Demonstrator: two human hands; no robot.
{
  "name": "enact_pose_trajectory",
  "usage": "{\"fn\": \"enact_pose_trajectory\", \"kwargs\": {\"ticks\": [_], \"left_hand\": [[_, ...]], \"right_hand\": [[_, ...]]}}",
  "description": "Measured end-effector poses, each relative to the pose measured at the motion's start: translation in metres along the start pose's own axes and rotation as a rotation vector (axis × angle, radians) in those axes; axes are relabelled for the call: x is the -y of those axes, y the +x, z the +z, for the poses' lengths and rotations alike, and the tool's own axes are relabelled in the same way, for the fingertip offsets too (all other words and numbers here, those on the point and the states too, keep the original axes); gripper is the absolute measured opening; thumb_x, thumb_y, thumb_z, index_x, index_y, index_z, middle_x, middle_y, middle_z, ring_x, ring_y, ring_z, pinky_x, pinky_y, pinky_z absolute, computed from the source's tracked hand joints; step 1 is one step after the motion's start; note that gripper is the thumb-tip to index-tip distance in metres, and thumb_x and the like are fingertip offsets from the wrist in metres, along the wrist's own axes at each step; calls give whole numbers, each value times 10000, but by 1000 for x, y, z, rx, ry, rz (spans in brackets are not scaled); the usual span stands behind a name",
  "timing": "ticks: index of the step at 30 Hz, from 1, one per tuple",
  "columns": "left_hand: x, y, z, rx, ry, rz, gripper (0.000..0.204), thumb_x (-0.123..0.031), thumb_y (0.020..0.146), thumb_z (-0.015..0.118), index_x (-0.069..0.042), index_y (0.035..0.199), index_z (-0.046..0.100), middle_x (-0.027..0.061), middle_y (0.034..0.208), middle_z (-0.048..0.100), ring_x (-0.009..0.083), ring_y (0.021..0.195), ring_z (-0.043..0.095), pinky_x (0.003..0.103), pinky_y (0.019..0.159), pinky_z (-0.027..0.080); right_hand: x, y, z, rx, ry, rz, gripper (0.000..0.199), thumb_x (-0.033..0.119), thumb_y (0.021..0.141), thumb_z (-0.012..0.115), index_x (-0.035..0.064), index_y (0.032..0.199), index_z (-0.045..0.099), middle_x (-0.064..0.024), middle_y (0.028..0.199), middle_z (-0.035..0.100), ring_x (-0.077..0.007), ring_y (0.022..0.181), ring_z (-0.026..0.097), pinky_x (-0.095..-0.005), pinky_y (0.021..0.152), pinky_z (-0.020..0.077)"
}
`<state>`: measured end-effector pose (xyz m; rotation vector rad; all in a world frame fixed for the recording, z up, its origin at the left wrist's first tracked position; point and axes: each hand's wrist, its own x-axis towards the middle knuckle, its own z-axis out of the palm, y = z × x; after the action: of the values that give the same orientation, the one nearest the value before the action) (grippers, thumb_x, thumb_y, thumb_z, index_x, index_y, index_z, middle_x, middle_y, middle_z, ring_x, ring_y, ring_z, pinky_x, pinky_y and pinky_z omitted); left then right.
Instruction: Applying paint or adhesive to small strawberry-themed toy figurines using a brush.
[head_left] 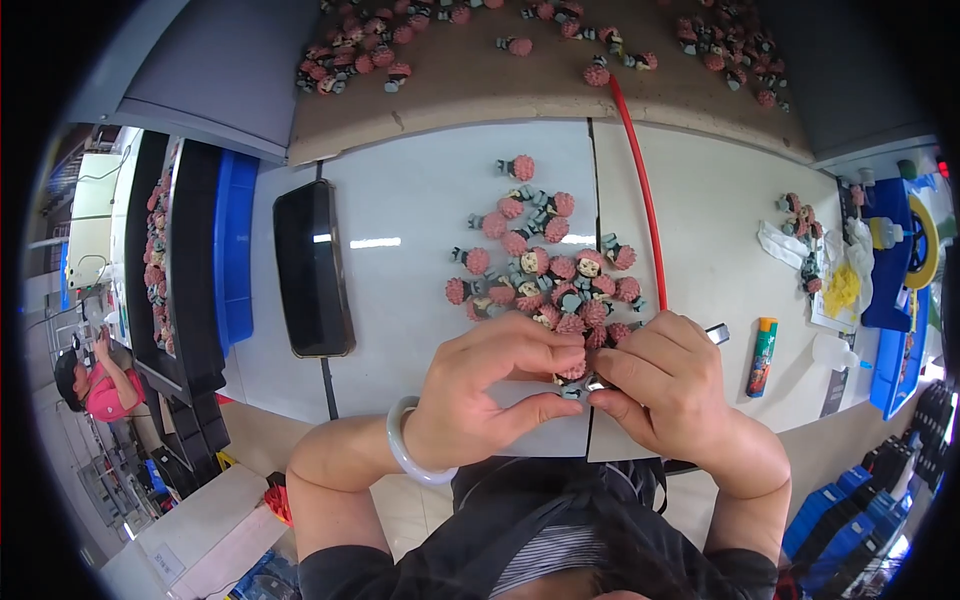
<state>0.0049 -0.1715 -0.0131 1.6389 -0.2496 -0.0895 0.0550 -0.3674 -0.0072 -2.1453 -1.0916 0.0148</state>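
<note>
My left hand (490,375), with a pale bangle on its wrist, pinches a small figurine (571,392) with pink bumpy hair and grey-green legs between thumb and fingers. My right hand (665,380) is closed round a slim metal tool (717,334); one end shows past the knuckles, and a shiny tip meets the figurine. Most of that tool is hidden, so its kind is unclear. A red hose (640,180) runs down from the shelf to behind my right hand. Just beyond both hands lies a loose cluster of similar pink-haired figurines (562,268) on the white table.
A black phone (312,265) lies at left, near a blue bin (235,250). More figurines (370,55) cover the brown shelf (450,95) at the back. To the right are a lighter (763,357), a white bottle (832,352) and tissues (782,243). A person in pink (112,395) sits far left.
</note>
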Motion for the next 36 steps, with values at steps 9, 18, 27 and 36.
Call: {"fn": "enact_pose_trajectory", "kwargs": {"ticks": [9,18,27,36], "left_hand": [[2,-7,-3,-57,-250,-120,403,84,723,640,-8,1095,513,119,1115,510,190,963,578,278,784,509],[-1,-9,3,-18,-333,-212,414,108,758,580,-19,1142,494,70,1143,464,99,876,546,231,765,489],[-6,1,2,-28,-183,-198,426,46,701,679,-12,1097,533,76,1049,529,110,781,583,232,700,506],[2,0,1,-86,96,1,418,72,630,718,-16,1024,611,93,976,567,153,781,613,238,645,533]], "right_hand": [[10,10,-14,-93,-45,344,299,28,626,656,40,909,560,-94,685,538,-263,639,505,-351,571,396],[-15,-6,-12,76,-181,633,204,63,679,624,22,821,484,-168,659,572,-353,642,566,-417,591,424],[-13,-16,-33,-549,312,393,85,22,722,525,-5,777,466,-75,616,499,-148,510,462,-256,477,355],[-1,-10,-29,-486,339,18,46,24,697,552,61,724,557,-17,687,600,-178,612,401,-281,567,357]]}}
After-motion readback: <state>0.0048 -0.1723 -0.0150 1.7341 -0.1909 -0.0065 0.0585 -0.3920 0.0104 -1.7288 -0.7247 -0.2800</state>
